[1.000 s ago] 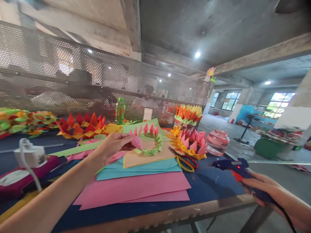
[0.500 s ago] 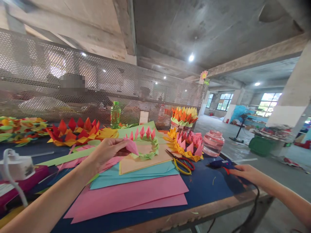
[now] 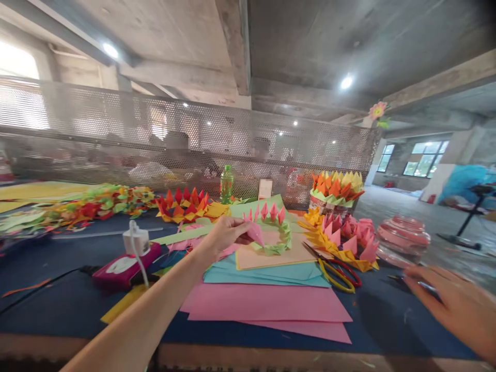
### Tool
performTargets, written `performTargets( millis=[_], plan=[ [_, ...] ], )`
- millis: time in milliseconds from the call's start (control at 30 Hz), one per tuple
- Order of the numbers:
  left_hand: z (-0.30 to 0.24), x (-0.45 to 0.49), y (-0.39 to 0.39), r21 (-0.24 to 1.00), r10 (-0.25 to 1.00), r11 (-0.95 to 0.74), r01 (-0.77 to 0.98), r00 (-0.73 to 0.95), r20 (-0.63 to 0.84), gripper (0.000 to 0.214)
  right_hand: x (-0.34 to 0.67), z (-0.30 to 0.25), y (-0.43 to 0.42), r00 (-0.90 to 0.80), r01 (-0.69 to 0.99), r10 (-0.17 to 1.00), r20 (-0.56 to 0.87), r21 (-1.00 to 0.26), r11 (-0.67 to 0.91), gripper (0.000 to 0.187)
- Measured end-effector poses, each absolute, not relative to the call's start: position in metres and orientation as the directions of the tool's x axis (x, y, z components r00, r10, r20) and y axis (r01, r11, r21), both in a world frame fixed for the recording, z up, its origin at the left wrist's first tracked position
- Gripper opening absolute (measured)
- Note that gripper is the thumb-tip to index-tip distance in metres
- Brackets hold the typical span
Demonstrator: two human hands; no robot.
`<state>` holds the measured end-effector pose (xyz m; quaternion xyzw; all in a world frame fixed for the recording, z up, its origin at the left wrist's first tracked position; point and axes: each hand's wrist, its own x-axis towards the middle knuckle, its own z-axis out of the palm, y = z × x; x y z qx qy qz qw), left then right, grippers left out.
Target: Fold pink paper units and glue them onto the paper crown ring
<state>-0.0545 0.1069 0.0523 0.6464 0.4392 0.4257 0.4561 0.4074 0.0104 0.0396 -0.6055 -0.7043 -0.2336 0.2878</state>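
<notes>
Pink folded paper (image 3: 256, 234), 1 piece, sat in the left hand (image 3: 228, 232), thumb and fingers pinched nearly together on its end, the green ring (image 3: 285, 241) just right of that pinch. Steadying it there seemed the step in hand; moving it called for a light hold. Farther right, the right hand (image 3: 455, 305) covered a dark tool (image 3: 396, 278); how firmly, I could not tell.

right hand (image 3: 453, 305): blurred | glue gun (image 3: 431, 290): mostly covered by it | left forearm (image 3: 151, 307): cut by bottom edge
</notes>
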Motion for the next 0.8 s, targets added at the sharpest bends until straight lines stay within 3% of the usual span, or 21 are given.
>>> performTargets(
  millis=[133, 267, 500, 800],
  plan=[
    [0.049, -0.054, 0.109, 0.951, 0.931, -0.233, 0.204, 0.33, 0.158, 0.026, 0.312, 0.05, 0.025, -0.336, 0.86, 0.787, 0.518, -0.172, 0.48, 0.031],
    [0.045, -0.052, 0.109, 0.932, 0.901, -0.279, 0.232, 0.399, 0.171, 0.027, 0.227, 0.062, 0.059, -0.47, 0.697, 0.76, 0.449, -0.34, 0.632, 0.032],
    [0.04, -0.051, 0.111, 0.896, 0.873, -0.34, 0.284, 0.449, 0.189, 0.026, 0.174, 0.056, 0.108, -0.597, 0.487, 0.729, 0.334, -0.571, 0.661, 0.026],
    [0.04, -0.044, 0.105, 0.877, 0.849, -0.382, 0.293, 0.487, 0.207, 0.027, 0.176, 0.043, 0.095, -0.614, 0.485, 0.761, 0.209, -0.661, 0.573, 0.024]
  ],
)
